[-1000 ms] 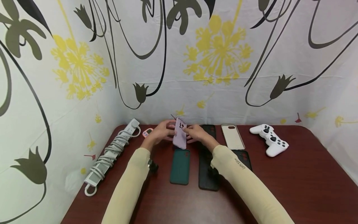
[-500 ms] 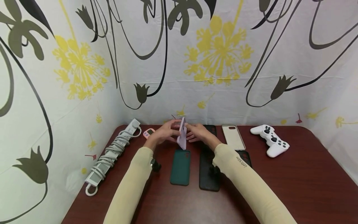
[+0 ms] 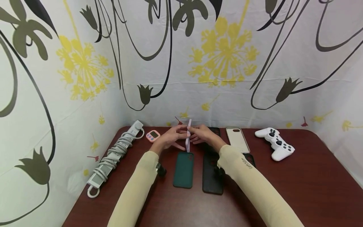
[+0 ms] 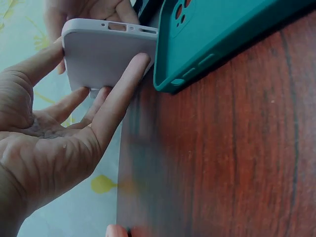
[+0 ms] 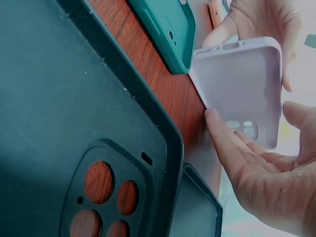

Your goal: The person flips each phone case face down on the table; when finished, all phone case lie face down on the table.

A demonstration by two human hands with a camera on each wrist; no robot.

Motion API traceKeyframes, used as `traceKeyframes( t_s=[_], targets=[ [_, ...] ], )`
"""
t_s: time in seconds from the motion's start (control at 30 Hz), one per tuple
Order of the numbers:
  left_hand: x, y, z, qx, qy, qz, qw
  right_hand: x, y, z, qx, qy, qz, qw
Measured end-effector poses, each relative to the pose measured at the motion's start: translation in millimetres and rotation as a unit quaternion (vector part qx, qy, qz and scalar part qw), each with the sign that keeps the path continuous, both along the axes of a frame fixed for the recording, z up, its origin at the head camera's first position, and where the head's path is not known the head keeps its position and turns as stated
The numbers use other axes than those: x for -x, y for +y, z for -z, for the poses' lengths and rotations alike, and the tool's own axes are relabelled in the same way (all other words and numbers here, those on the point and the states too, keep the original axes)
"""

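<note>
A light purple phone case (image 3: 188, 135) stands on its edge between my two hands, seen almost side-on in the head view. My left hand (image 3: 172, 136) holds it from the left, its fingers spread along the case's edges. From the other side, my right hand (image 3: 202, 133) grips the case by its edges, with thumb and fingers apart. In the right wrist view the hollow inside of the purple case (image 5: 242, 84) shows, with its camera cutouts low. A teal phone case (image 3: 183, 170) lies flat just in front of the hands.
A black phone case (image 3: 212, 176) lies beneath my right wrist, with other dark cases partly hidden by that arm. Farther right are a cream case (image 3: 237, 140) and a white game controller (image 3: 275, 143). Leftward are a pink timer (image 3: 153, 136) and a cord-wrapped power strip (image 3: 114, 157).
The purple case has turned from showing its back with the camera cutouts to nearly edge-on, and has shifted slightly right. My left hand has moved right with it.
</note>
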State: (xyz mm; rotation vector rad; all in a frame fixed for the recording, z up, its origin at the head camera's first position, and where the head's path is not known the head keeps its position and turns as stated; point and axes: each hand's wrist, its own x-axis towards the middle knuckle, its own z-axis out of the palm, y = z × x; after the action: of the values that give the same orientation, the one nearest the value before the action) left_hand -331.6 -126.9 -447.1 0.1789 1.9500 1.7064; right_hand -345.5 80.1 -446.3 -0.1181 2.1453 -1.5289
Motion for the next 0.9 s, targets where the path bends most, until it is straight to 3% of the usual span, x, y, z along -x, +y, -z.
traceKeyframes(
  t_s=[0.2, 0.47, 0.6, 0.9],
  targets=[
    [-2.4, 0, 2.4, 0.001, 0.001, 0.006, 1.0000, -3.6, -1, -1.6, 0.011, 0.000, 0.011, 1.000],
    [-6.4, 1, 4.4, -0.003, 0.007, 0.016, 0.9998, -12.9, -4, -2.8, 0.064, 0.023, 0.104, 0.992],
    [-6.3, 2, 5.7, -0.002, 0.010, 0.023, 0.9997, -14.6, -6, -3.8, 0.088, 0.015, 0.121, 0.989],
    [-6.2, 1, 10.6, 0.003, 0.006, 0.031, 0.9995, -12.3, -7, -8.8, 0.077, 0.012, 0.161, 0.984]
  ],
)
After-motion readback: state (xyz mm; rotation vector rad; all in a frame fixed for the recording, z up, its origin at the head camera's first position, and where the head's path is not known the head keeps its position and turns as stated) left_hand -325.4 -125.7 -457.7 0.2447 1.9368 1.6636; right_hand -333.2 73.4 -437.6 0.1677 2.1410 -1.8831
